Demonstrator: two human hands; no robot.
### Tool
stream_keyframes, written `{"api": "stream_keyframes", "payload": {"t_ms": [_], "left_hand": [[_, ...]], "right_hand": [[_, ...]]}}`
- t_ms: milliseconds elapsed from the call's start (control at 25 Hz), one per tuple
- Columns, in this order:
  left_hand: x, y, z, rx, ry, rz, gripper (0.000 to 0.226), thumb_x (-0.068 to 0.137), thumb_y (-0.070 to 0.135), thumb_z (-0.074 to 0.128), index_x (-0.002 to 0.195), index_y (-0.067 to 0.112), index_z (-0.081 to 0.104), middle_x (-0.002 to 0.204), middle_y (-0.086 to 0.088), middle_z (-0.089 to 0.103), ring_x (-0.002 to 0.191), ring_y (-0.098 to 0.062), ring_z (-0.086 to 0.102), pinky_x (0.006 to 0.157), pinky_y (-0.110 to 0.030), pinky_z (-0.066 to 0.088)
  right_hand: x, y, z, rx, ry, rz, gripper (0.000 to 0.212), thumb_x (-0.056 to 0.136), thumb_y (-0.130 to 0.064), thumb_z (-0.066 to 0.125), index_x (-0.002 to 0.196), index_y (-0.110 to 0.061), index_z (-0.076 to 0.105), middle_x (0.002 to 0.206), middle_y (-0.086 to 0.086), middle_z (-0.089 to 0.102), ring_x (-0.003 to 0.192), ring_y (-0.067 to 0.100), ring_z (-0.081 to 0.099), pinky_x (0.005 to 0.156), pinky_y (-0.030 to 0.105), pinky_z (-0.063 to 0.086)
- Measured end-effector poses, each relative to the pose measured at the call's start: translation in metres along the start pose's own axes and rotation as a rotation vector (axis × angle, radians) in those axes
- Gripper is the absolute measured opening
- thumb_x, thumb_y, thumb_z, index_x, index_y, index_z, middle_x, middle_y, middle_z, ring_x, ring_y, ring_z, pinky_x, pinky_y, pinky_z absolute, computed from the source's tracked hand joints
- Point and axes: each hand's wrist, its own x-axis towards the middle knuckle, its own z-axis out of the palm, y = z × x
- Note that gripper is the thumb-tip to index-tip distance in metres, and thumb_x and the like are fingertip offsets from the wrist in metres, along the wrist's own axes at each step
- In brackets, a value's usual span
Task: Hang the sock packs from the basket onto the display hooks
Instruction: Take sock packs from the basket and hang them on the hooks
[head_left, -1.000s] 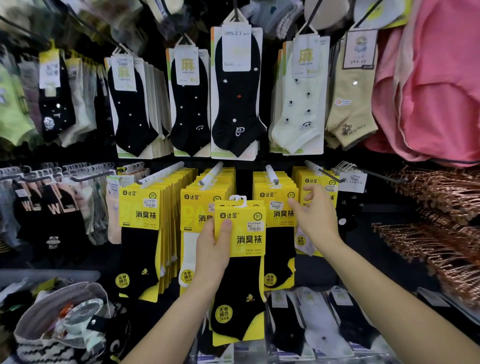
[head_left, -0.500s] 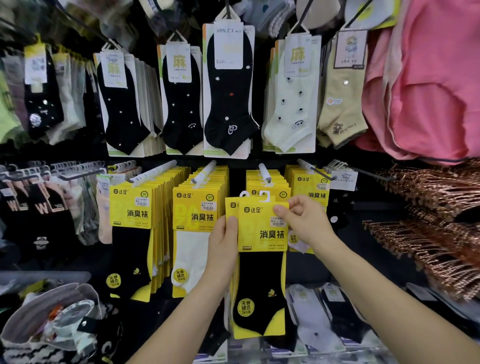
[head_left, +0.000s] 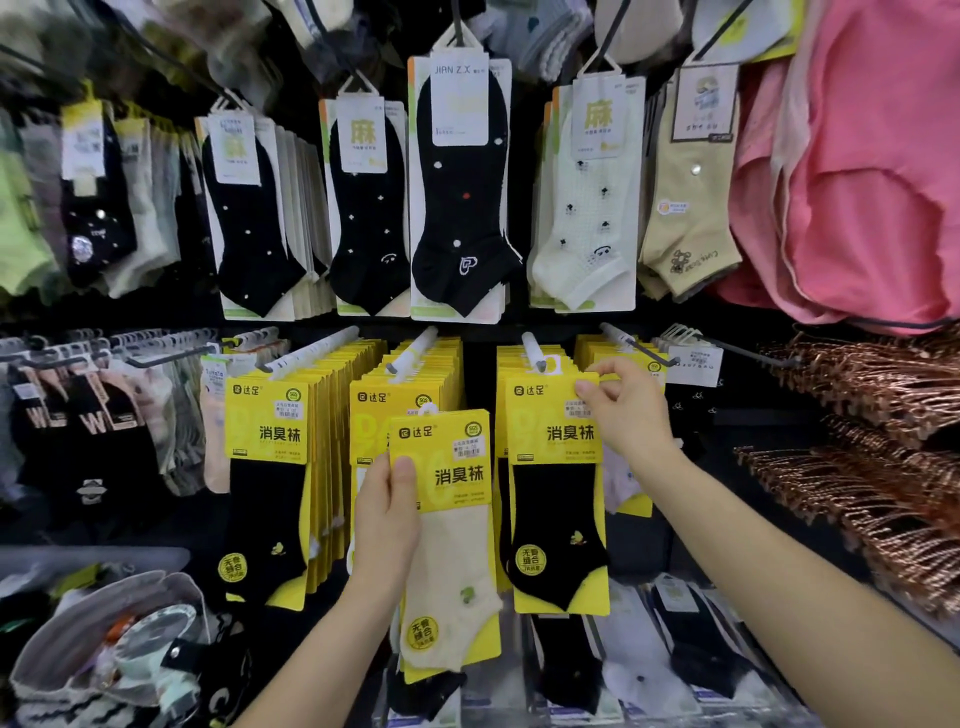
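My left hand (head_left: 387, 514) grips the left edge of a yellow sock pack with a cream sock (head_left: 452, 530), held in front of the second yellow row. My right hand (head_left: 621, 410) pinches the top right corner of a yellow pack with a black sock (head_left: 558, 499), whose white hanger tab sits on the third white display hook (head_left: 535, 353). Full rows of the same yellow packs hang on the neighbouring hooks (head_left: 311, 353). The basket is not clearly in view.
Black and pale ankle socks (head_left: 460, 192) hang in the row above. Pink garments (head_left: 857, 171) hang at the upper right, copper hangers (head_left: 883, 467) fill the right side. A grey bag with clutter (head_left: 109, 639) sits at the lower left. Flat sock packs (head_left: 639, 670) lie on the shelf below.
The black-sock pack moved right and up onto the third hook, now held by my right hand alone. My left hand now holds a cream-sock pack lower down.
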Motion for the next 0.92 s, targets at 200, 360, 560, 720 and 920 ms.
{"api": "stream_keyframes", "payload": {"t_ms": [200, 360, 560, 720, 920], "left_hand": [[0.000, 0.006, -0.011, 0.002, 0.001, 0.012, 0.021, 0.099, 0.021, 0.039, 0.089, 0.016, 0.058, 0.093, -0.010, 0.064, 0.087, -0.023, 0.059, 0.077, -0.040, 0.049], [-0.003, 0.011, -0.004, -0.031, -0.039, 0.005, 0.017, 0.097, 0.022, 0.045, 0.089, 0.014, 0.058, 0.086, -0.003, 0.062, 0.080, -0.017, 0.056, 0.073, -0.035, 0.047], [-0.012, 0.016, 0.018, -0.074, -0.078, 0.007, 0.011, 0.094, 0.024, 0.051, 0.091, 0.017, 0.059, 0.090, -0.001, 0.065, 0.081, -0.013, 0.059, 0.074, -0.030, 0.048], [-0.012, 0.023, 0.032, -0.109, -0.106, 0.008, 0.010, 0.091, 0.020, 0.057, 0.087, 0.029, 0.059, 0.088, 0.010, 0.067, 0.078, 0.002, 0.063, 0.066, -0.014, 0.050], [-0.009, 0.024, 0.036, -0.081, -0.105, 0.014, 0.008, 0.090, 0.021, 0.059, 0.088, 0.029, 0.058, 0.089, 0.011, 0.065, 0.084, -0.004, 0.063, 0.070, -0.021, 0.051]], "right_hand": [[0.001, 0.004, 0.015, -0.082, 0.001, 0.011, 0.013, 0.091, -0.025, 0.059, 0.100, -0.019, 0.053, 0.060, -0.002, 0.051, 0.052, 0.011, 0.042, 0.041, 0.015, 0.032], [-0.008, 0.004, 0.008, -0.094, 0.076, -0.036, 0.021, 0.087, -0.026, 0.064, 0.103, -0.018, 0.054, 0.084, -0.006, 0.051, 0.067, 0.006, 0.046, 0.052, 0.011, 0.034], [-0.037, -0.005, 0.012, 0.031, -0.121, -0.156, 0.015, 0.083, -0.040, 0.064, 0.080, -0.031, 0.052, 0.075, -0.011, 0.054, 0.064, -0.002, 0.049, 0.057, 0.006, 0.040], [-0.043, -0.005, 0.010, -0.068, -0.206, -0.180, 0.013, 0.084, -0.033, 0.066, 0.076, -0.029, 0.057, 0.074, -0.011, 0.058, 0.066, 0.004, 0.050, 0.057, 0.012, 0.039], [-0.035, -0.013, 0.001, -0.118, -0.157, -0.216, 0.009, 0.084, -0.031, 0.066, 0.080, -0.030, 0.058, 0.089, -0.002, 0.057, 0.074, 0.007, 0.051, 0.062, 0.014, 0.037]]}}
